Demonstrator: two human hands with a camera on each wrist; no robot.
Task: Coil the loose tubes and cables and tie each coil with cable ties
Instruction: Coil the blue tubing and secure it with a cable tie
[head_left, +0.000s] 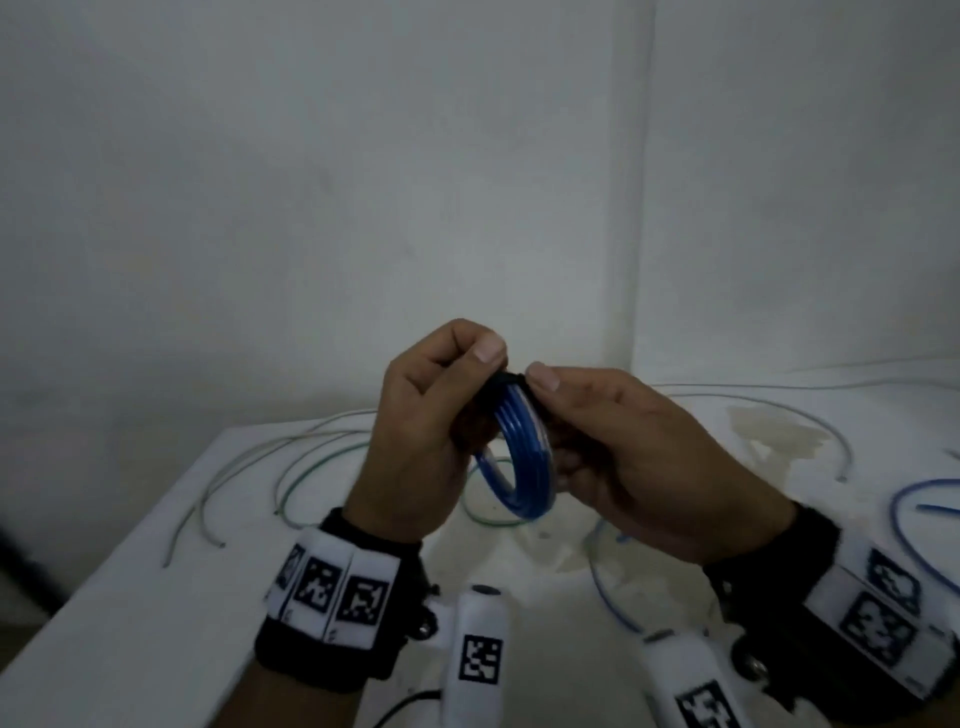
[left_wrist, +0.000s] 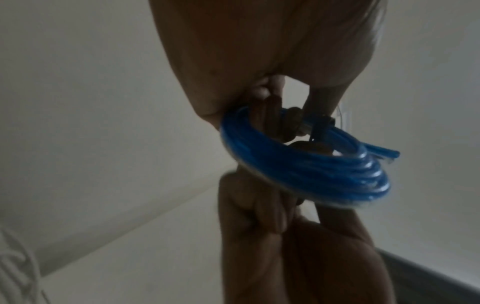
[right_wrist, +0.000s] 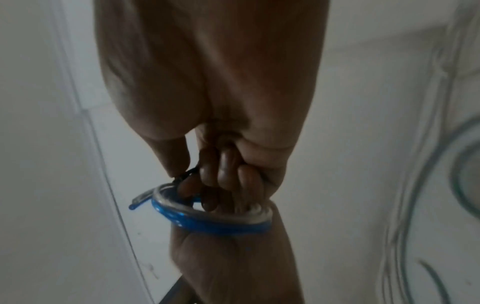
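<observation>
A small coil of blue tube (head_left: 522, 457) hangs in the air above the white table (head_left: 156, 545), held between both hands. My left hand (head_left: 436, 410) grips its left side, thumb on top. My right hand (head_left: 623, 457) holds the right side, thumb pressed at the top where a black cable tie (head_left: 506, 380) wraps the coil. In the left wrist view the blue coil (left_wrist: 311, 164) shows several turns, a free end sticking out, and the black tie (left_wrist: 322, 125) round it. The right wrist view shows the coil (right_wrist: 207, 220) under my curled fingers (right_wrist: 228, 174).
Loose grey and green cables (head_left: 291, 467) sprawl over the table's left half. More grey cable (head_left: 779, 410) arcs at the right, and loose blue tube (head_left: 904, 499) lies at the far right. White walls meet in a corner behind. A yellowish stain (head_left: 769, 431) marks the table.
</observation>
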